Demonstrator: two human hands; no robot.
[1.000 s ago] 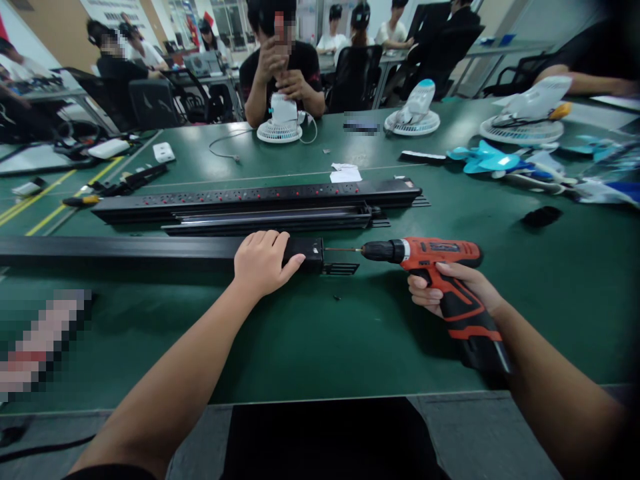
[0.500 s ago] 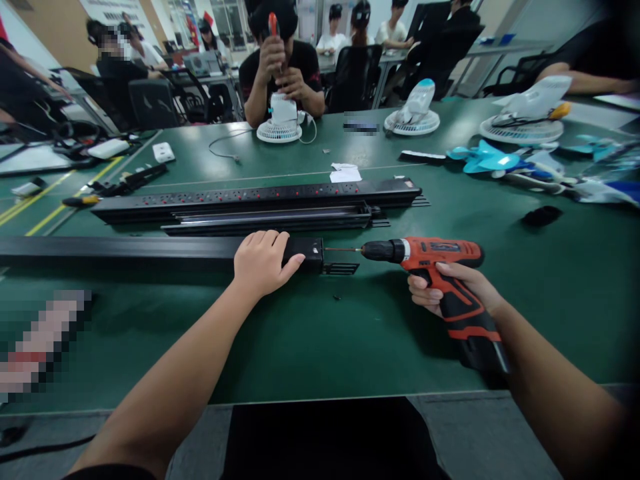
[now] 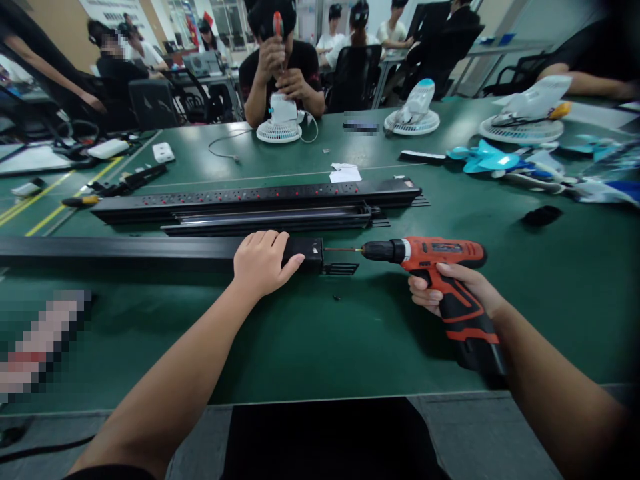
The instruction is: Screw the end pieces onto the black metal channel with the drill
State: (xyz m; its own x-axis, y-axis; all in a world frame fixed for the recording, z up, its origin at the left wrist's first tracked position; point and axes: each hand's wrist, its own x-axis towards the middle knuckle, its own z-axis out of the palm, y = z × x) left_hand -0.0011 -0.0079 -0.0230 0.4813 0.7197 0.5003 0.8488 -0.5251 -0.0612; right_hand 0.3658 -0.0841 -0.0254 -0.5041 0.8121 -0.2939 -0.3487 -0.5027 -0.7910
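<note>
My left hand (image 3: 263, 265) is wrapped over the right part of a long black bar (image 3: 150, 248), its thumb on the near side, pinning it to the table. A slotted black bracket (image 3: 341, 269) sticks out from the bar's right end. My right hand (image 3: 465, 287) grips an orange and black cordless drill (image 3: 443, 257) by its handle, forefinger at the trigger area. The drill's long thin bit (image 3: 345, 249) points left and its tip meets the bar's end face. A tiny dark piece (image 3: 337, 297), perhaps a screw, lies on the table just below.
Behind the bar lie a black power strip (image 3: 280, 193) with red dots and an open black channel (image 3: 275, 219). A screwdriver (image 3: 80, 201) is at left. Across the green table (image 3: 310, 360), a person works on a white fan (image 3: 279, 130); blue fan blades (image 3: 485, 157) lie at right.
My hands, the bar and the bit stay almost in place. The drill's battery end has tilted very slightly. In the left background, a standing person has moved.
</note>
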